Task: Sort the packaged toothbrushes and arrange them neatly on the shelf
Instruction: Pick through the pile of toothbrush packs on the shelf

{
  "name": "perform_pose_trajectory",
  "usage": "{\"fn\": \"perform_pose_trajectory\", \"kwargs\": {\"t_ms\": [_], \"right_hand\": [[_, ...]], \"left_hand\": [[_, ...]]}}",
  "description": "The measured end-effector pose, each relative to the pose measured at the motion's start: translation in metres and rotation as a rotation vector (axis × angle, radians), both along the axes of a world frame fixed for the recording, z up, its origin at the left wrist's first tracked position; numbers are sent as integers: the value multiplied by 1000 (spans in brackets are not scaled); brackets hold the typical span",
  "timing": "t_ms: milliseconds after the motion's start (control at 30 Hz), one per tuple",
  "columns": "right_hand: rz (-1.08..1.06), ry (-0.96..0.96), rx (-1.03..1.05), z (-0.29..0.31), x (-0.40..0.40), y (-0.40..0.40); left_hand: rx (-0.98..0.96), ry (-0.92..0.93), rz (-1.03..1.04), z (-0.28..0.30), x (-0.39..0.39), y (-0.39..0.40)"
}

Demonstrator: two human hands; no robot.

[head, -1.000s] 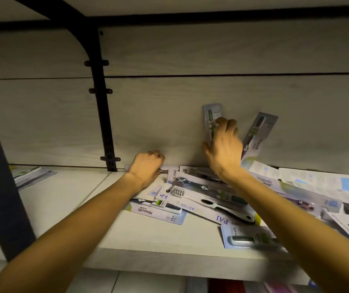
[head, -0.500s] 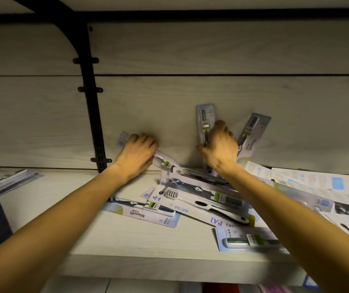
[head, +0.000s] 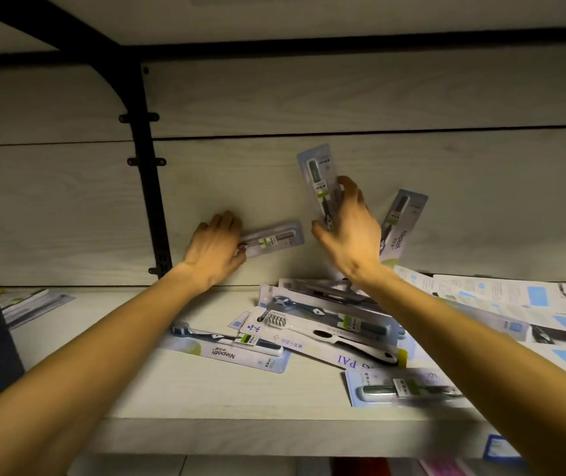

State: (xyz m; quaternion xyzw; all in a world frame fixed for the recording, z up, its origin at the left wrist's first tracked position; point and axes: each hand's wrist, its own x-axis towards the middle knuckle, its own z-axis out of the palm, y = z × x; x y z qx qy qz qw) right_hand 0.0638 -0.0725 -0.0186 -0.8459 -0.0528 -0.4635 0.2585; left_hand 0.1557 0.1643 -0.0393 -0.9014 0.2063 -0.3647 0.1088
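Hands work near the middle of the frame: our left hand [head: 214, 250] grips one end of a toothbrush pack [head: 272, 238] lying sideways against the back panel [head: 309, 97], while our right hand [head: 350, 231] pinches an upright pack [head: 319, 187] above the shelf [head: 206, 389]. Loose packs [head: 326, 331] lie heaped lower right of centre; another leaning pack [head: 401, 221] stands just right of our right hand.

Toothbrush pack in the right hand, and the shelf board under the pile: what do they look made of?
The toothbrush pack in the right hand looks like printed card under a clear plastic blister; glossy highlights run along the brush. The shelf board looks like pale wood-grain laminate, matte, with fine streaks; solid wood can't be ruled out.
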Motion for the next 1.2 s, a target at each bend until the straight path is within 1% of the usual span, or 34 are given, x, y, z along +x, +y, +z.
{"fn": "perform_pose_trajectory", "kwargs": {"t_ms": [167,300,433,500,567,633,700,767,867,900,933,1000,1067,1200], "right_hand": [[15,-52,11,9,-9,-1],[87,-136,77,19,-14,0],[158,-110,101,31,-17,1],[228,-74,155,32,-20,3],[262,-31,235,32,-22,4],[258,24,361,31,-24,5],[317,112,548,29,-29,8],[399,228,687,25,-36,11],[511,499,781,21,-48,10],[529,607,752,20,-52,9],[516,698,678,18,-55,6],[461,807,539,13,-60,4],[465,830,503,6,-64,4],[445,798,502,-3,-69,5]], "left_hand": [[-184,38,-69,10,-10,6],[-365,77,-179,23,-22,9],[-556,164,-241,34,-42,7],[-678,239,-235,36,-50,4],[-811,375,-239,38,-56,1],[-991,511,-272,36,-63,-3],[-1159,618,-285,33,-71,-6],[-1248,707,-269,28,-77,-8],[-1306,779,-293,18,-81,-6],[-1300,788,-291,15,-83,-5],[-1294,796,-288,11,-84,-3],[-1298,812,-284,3,-86,0],[-1314,813,-273,-4,-86,4],[-1350,813,-261,-15,-88,14]]}}
